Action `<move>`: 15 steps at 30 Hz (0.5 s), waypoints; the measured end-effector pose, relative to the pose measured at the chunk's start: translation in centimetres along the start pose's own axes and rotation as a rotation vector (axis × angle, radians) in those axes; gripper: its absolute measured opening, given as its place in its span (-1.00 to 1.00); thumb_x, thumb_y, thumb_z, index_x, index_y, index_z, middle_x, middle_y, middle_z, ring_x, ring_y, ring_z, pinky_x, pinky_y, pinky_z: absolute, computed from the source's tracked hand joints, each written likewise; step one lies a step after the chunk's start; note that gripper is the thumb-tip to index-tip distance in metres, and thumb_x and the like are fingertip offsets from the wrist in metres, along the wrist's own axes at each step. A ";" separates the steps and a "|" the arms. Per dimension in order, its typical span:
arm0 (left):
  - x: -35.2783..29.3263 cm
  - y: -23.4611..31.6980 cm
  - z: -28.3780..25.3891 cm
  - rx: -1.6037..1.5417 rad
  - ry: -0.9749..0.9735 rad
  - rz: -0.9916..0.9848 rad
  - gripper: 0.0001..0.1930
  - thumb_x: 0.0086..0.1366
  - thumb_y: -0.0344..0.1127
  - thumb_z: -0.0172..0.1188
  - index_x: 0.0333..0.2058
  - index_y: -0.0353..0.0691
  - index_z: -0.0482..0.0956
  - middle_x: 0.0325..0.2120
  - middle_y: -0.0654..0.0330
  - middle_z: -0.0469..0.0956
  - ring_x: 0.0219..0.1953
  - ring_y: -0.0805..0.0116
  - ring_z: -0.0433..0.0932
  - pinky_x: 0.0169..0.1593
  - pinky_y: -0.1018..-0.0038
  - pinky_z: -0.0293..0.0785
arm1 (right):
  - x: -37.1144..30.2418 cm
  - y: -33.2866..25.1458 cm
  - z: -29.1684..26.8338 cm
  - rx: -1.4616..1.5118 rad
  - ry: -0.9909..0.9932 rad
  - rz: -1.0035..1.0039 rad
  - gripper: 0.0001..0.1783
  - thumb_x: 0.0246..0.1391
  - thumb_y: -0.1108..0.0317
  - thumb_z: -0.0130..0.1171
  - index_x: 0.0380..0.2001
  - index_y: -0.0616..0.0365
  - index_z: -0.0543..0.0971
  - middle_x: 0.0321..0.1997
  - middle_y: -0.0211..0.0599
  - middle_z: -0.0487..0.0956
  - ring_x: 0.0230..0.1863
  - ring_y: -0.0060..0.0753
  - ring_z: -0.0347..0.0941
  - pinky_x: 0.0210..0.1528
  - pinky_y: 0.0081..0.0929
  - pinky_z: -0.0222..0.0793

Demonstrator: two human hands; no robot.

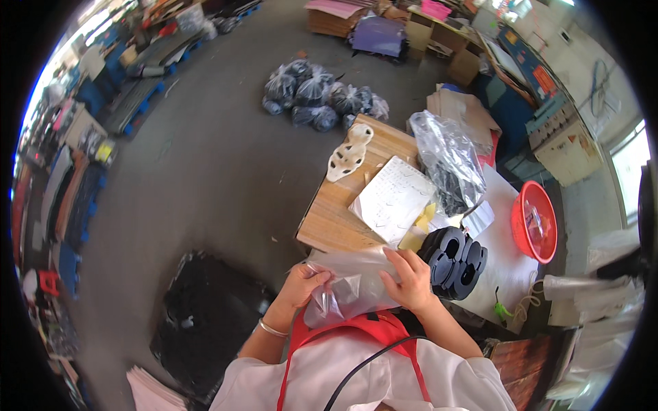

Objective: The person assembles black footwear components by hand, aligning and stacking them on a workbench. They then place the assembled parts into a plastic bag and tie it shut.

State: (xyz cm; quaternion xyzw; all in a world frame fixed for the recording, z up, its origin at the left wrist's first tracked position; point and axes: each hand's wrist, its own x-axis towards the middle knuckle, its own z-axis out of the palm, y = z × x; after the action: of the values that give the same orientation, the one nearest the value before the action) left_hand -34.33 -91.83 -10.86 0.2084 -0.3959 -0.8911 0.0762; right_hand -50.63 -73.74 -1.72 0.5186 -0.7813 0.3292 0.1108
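Observation:
A clear plastic bag is stretched between my two hands, just in front of my red apron. My left hand pinches its left edge between thumb and fingers. On the other side, the fingers of my right hand are curled on the bag's upper right part. Right of that hand, several black foam-like pieces with rounded openings stand together on the table. Beyond the bag lies a sheet of handwritten paper on the wooden tabletop, with yellow slips beside it.
A white cut-out piece with dark holes lies at the tabletop's far left. Farther right are a filled clear bag and a red basin. A large black bag rests on the floor at left; several tied bags sit beyond the table.

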 end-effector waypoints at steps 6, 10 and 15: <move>3.7 0.7 2.2 0.190 0.151 0.091 -0.87 0.16 -0.42 0.29 -0.50 -0.22 0.51 -0.67 0.36 0.46 -0.70 0.61 0.37 -0.64 0.64 0.26 | 1.3 -0.3 1.1 -0.219 0.155 0.078 -0.68 -0.26 0.30 0.37 -0.35 0.13 0.59 -0.05 -0.16 0.49 -0.16 -0.09 0.43 -0.16 -0.32 0.40; 4.6 -1.9 7.7 0.353 0.091 0.279 -0.90 0.16 -0.42 0.29 -0.40 -0.26 0.54 -0.59 0.38 0.50 -0.59 0.70 0.37 -0.56 0.67 0.29 | 0.3 -1.7 1.7 0.296 -0.010 0.465 -0.70 -0.11 0.19 0.35 -0.37 0.19 0.63 -0.47 -0.16 0.59 -0.51 -0.20 0.50 -0.44 -0.37 0.44; 5.0 -3.5 10.9 0.469 0.042 0.440 -0.90 0.28 -0.37 0.18 -0.36 -0.29 0.56 -0.63 0.40 0.45 -0.62 0.71 0.30 -0.56 0.70 0.19 | -1.3 0.1 1.9 0.551 -0.079 0.781 -0.62 -0.05 0.11 0.33 -0.29 0.22 0.64 -0.58 -0.14 0.60 -0.59 -0.44 0.53 -0.51 -0.47 0.42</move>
State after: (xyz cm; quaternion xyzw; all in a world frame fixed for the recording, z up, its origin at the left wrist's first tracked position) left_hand -43.47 -83.60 -8.46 0.1479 -0.6244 -0.7332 0.2251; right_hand -49.79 -73.95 -3.87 0.2084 -0.8050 0.5210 -0.1927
